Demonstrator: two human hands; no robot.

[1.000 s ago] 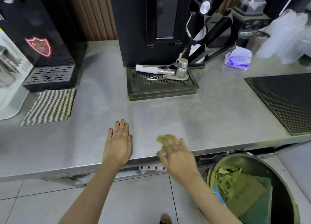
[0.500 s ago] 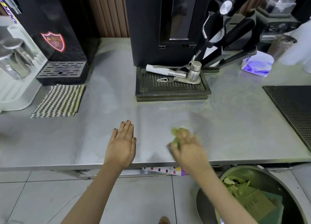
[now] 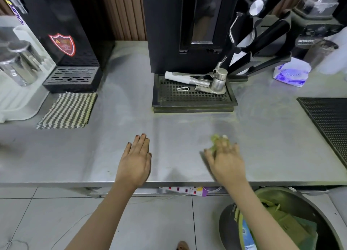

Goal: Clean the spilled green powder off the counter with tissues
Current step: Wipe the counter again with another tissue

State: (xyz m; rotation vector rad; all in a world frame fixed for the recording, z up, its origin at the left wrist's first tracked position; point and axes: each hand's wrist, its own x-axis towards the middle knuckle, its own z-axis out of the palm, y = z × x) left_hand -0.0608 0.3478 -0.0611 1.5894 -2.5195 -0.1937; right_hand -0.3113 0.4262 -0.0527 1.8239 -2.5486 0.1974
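Left hand (image 3: pixel 135 163) lies flat on the bench (image 3: pixel 90 155) near the front edge, fingers straight and pressed together, holding nothing. Right hand (image 3: pixel 226 160) is motion-blurred over a green-stained tissue (image 3: pixel 214 141), which sits on the bench a little in from the front edge, right of centre. The fingers lie on top of it, but we cannot tell whether they press flat or curl round the wad. Risks as we judge them: the tissue looks loaded with green, so another pass may smear powder back instead of lifting it. A sweep toward the front edge could push powder onto the floor (image 3: pixel 159 221) and miss the bin (image 3: pixel 228 223) below at the right. Faint green powder (image 3: pixel 187 113) along the front of the drip tray (image 3: pixel 193 99) could get packed under its lip if we wipe toward it. Room: bare bench between the hands and the tray, and open rightward up to the black mat (image 3: pixel 330 122). The striped cloth (image 3: pixel 67 110) is well apart at the left. Both wrists cross the front edge, so there is little room to pull back.
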